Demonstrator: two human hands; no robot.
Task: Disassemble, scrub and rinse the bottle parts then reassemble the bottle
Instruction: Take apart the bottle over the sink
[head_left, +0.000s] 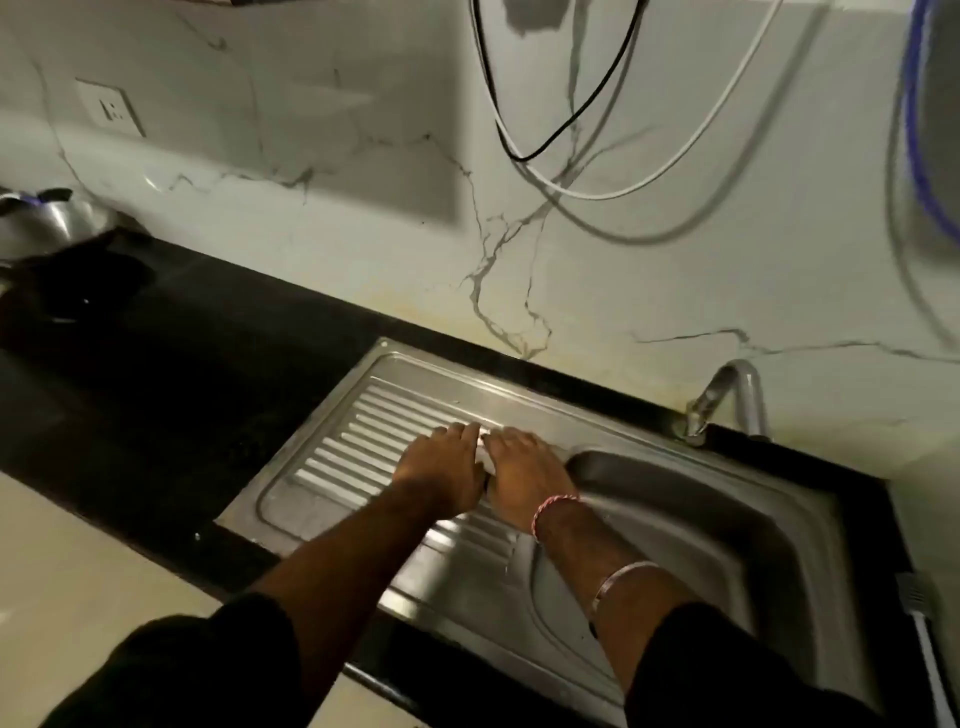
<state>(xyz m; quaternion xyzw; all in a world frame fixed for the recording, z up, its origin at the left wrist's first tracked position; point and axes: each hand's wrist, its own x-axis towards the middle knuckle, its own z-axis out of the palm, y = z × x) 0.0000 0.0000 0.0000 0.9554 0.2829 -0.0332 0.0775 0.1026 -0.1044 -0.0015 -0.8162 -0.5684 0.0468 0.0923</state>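
Bottle (485, 457), pale sliver only, lay mostly hidden between both hands on ribbed drainboard (358, 441). Left hand (441, 467) and right hand (524, 475) curled over it, side by side. Sink basin (701, 519) just right; tap (727, 400) behind.

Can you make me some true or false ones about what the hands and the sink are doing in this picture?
1. Both hands are over the ribbed steel draining board. True: the left hand and right hand sit side by side there.
2. Water is pouring from the silver metal tap. False: no water shows.
3. The right wrist wears a red-and-white thread band. True.
4. The steel sink basin is full of dishes. False: no dishes show in it.
5. A small pale thing peeks out between the hands. True, but what it is cannot be told.
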